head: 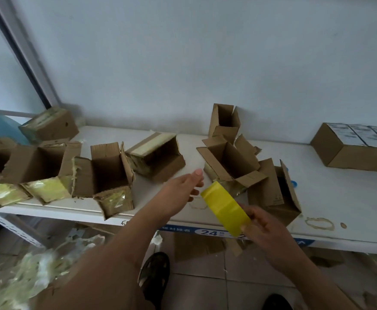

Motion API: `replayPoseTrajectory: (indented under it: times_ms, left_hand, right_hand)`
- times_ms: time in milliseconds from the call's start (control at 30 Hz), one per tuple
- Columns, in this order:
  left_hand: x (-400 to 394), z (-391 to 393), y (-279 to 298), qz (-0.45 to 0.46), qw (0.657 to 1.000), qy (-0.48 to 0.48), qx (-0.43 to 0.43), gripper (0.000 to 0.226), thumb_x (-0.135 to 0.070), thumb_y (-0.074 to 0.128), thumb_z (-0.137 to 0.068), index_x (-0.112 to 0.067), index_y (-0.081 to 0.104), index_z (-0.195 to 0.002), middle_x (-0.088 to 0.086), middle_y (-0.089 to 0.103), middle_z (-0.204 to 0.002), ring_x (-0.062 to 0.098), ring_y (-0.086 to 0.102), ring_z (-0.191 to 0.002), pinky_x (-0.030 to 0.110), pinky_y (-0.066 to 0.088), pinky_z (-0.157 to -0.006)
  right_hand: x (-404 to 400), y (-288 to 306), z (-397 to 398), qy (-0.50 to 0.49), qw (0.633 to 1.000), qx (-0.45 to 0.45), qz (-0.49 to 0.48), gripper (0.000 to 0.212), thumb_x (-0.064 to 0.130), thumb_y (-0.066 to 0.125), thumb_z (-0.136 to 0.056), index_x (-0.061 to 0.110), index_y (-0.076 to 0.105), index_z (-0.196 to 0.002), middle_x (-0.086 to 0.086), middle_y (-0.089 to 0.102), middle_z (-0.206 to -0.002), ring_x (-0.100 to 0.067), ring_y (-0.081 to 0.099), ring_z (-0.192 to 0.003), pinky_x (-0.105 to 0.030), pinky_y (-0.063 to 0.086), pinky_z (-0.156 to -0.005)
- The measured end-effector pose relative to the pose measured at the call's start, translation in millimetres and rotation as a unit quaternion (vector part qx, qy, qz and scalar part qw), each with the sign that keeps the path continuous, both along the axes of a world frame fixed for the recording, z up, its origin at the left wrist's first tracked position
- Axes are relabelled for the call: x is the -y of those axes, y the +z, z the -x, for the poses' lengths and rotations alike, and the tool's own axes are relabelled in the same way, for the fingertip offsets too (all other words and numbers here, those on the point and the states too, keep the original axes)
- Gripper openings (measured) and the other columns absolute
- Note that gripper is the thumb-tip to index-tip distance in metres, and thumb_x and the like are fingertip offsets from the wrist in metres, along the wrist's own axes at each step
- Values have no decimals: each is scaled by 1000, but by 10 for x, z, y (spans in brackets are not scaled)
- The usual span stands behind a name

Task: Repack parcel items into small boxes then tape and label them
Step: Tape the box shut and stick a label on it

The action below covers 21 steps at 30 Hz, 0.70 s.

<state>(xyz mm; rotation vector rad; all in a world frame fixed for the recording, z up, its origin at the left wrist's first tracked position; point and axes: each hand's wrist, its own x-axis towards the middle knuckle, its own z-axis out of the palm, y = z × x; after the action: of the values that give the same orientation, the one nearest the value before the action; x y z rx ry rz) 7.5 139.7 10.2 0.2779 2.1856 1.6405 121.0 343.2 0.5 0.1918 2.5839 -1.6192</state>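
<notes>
Head view: the right hand (pixel 264 222) grips a yellow tape roll (pixel 225 208) just above the white table's (pixel 339 198) front edge, beside the left hand (pixel 183 189), whose fingers are straight and hold nothing. Beyond them stand open cardboard boxes (pixel 230 162) (several torn), and a closed carton (pixel 351 146) sits far right

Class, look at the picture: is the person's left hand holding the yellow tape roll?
No, the right hand grips the yellow tape roll; the left hand is open.
</notes>
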Motion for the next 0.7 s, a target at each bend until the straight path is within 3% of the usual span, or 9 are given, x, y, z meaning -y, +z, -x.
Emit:
replayPoseTrajectory:
  times_ms: [100,200,300,467,600,700]
  left_hand:
    - [-84,-122,48,-64,995,-54,47,53,-66,38,-92,-30,59,-125,-7,65,-121,11,61,-113,37,46,-104]
    - [-138,-172,46,-85,991,-85,59,65,-71,45,-85,-31,49,-136,-6,59,-130,14,57,-119,39,44,-107]
    - [-180,-168,65,-83,989,-93,74,68,-68,52,-79,-31,44,-136,-4,57,-130,16,57,-118,39,46,-105]
    - [-247,-143,51,-107,983,-71,128,61,-66,53,-80,-24,58,-124,6,66,-116,25,64,-108,43,50,-101]
    - [-311,-113,31,-134,968,-38,210,69,-71,54,-80,-15,66,-119,19,67,-116,36,67,-105,51,52,-96]
    - [-376,-110,10,-152,944,-40,289,76,-74,48,-82,-11,65,-121,23,67,-116,39,68,-103,51,54,-92]
  right_hand:
    - [62,107,-19,-12,1000,0,16,18,19,54,-98,33,60,-107,13,66,-105,0,63,-95,-10,46,-68]
    - [99,164,-33,-26,999,0,26,14,20,54,-98,30,62,-102,11,69,-92,5,64,-84,-10,47,-64]
    - [102,205,-39,-49,998,0,42,13,22,54,-97,29,65,-98,9,70,-88,-4,65,-84,-18,49,-69]
    - [53,294,-61,-56,995,20,78,19,22,53,-97,33,68,-102,7,72,-97,-14,67,-96,-38,54,-87]
    - [-23,348,-69,-65,995,22,78,20,24,55,-97,36,68,-106,10,72,-97,-18,67,-97,-43,55,-90]
    - [-58,377,-61,-64,996,11,67,21,24,55,-97,36,65,-110,6,69,-90,-21,63,-87,-42,54,-85]
